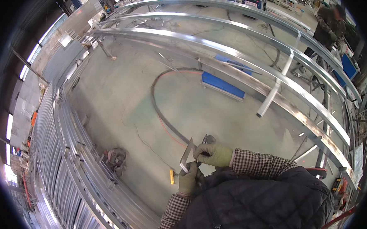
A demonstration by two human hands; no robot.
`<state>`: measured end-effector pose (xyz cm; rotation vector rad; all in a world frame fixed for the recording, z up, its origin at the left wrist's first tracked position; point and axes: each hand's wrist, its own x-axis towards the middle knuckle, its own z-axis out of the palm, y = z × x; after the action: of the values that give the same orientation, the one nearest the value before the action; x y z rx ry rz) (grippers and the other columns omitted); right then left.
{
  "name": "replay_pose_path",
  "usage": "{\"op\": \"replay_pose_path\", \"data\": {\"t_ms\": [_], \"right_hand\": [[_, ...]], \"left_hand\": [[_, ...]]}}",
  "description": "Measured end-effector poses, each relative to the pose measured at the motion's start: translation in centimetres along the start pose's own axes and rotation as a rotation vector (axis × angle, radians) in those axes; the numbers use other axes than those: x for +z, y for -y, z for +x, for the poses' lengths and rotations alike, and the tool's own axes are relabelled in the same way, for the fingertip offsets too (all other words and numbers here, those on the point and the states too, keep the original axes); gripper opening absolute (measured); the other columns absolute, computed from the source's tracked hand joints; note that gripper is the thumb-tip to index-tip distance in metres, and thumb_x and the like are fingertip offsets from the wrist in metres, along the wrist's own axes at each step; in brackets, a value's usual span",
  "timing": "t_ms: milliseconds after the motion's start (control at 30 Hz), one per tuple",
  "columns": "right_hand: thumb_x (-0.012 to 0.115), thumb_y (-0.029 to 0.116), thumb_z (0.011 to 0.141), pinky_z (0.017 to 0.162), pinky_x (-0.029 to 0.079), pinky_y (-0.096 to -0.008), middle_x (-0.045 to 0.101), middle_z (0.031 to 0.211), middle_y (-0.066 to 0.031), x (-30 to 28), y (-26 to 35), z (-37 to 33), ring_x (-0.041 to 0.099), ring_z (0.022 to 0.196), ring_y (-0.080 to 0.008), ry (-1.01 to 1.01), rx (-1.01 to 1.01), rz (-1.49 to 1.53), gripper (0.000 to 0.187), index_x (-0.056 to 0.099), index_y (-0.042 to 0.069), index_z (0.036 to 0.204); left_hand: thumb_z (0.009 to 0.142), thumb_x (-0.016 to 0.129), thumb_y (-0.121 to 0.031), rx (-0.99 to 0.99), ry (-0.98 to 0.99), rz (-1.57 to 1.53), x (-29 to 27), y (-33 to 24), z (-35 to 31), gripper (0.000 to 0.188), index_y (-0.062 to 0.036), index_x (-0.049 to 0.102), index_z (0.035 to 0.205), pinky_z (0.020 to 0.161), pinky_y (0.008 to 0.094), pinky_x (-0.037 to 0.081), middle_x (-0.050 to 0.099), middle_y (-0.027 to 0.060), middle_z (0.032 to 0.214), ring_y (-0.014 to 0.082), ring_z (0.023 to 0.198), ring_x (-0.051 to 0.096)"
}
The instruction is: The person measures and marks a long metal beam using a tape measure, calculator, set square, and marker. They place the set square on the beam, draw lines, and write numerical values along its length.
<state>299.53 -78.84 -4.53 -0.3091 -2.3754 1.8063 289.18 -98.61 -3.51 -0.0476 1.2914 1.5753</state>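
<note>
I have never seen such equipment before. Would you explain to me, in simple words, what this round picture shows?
There is no robot here, only a person wearing gloves. A wide fisheye camera on the person's head looks down, so straight edges bend and the corners turn black. The left hand holds an angled metal piece. The right hand is close beside it; whether it holds something small, I cannot tell. On the floor lie a yellow object and a curved dark hose. Long metal bars stretch across the far side, and many metal lengths are stacked at left.
</note>
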Motion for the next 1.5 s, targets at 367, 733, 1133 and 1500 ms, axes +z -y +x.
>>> {"op": "replay_pose_path", "data": {"t_ms": [367, 733, 1133, 1500], "right_hand": [[0.073, 0.027, 0.114, 0.107, 0.064, -0.0434, 0.085, 0.127, -0.0139, -13.0, -1.8, 27.2, 0.083, 0.119, -0.0311, 0.289, 0.021, -0.115, 0.029, 0.079, 0.015, 0.139], [0.066, 0.020, 0.116, 0.109, 0.062, -0.0419, 0.084, 0.132, -0.0116, -22.3, -5.1, 45.5, 0.081, 0.119, -0.0270, 0.222, -0.097, -0.034, 0.031, 0.076, 0.015, 0.144], [0.072, 0.016, 0.116, 0.100, 0.061, -0.0334, 0.085, 0.121, -0.0084, -34.3, -5.5, 64.4, 0.077, 0.108, -0.0147, -0.425, 0.005, -0.106, 0.032, 0.078, 0.010, 0.148], [0.073, 0.030, 0.114, 0.114, 0.059, -0.0427, 0.082, 0.138, -0.0189, -62.3, -16.6, 77.6, 0.078, 0.130, -0.0312, -0.865, 0.253, -0.474, 0.038, 0.079, 0.007, 0.144]], "left_hand": [[0.123, 0.066, -0.040, 0.058, -0.054, 0.214, 1.2, -17.7, 20.6, 0.036, -0.0077, 0.073, 0.109, 0.056, 0.0334, 0.052, 0.070, 0.0036, 0.079, 0.0162, 0.060, 0.064], [0.121, 0.068, -0.043, -0.046, -0.025, 0.291, 4.0, -32.3, 37.3, 0.038, -0.0070, 0.076, 0.113, 0.060, 0.0320, 0.054, 0.076, 0.0049, 0.085, 0.0147, 0.068, 0.069], [0.121, 0.068, -0.036, 0.466, -0.199, 0.171, 2.0, -51.3, 59.4, 0.034, -0.0027, 0.072, 0.120, 0.063, 0.0300, 0.052, 0.076, 0.0043, 0.087, 0.0146, 0.073, 0.071], [0.100, 0.083, -0.031, 1.070, -0.412, 1.127, 4.8, -65.7, 84.6, 0.043, -0.0028, 0.071, 0.131, 0.092, 0.0566, 0.060, 0.077, 0.0239, 0.119, 0.0465, 0.107, 0.075]]}}
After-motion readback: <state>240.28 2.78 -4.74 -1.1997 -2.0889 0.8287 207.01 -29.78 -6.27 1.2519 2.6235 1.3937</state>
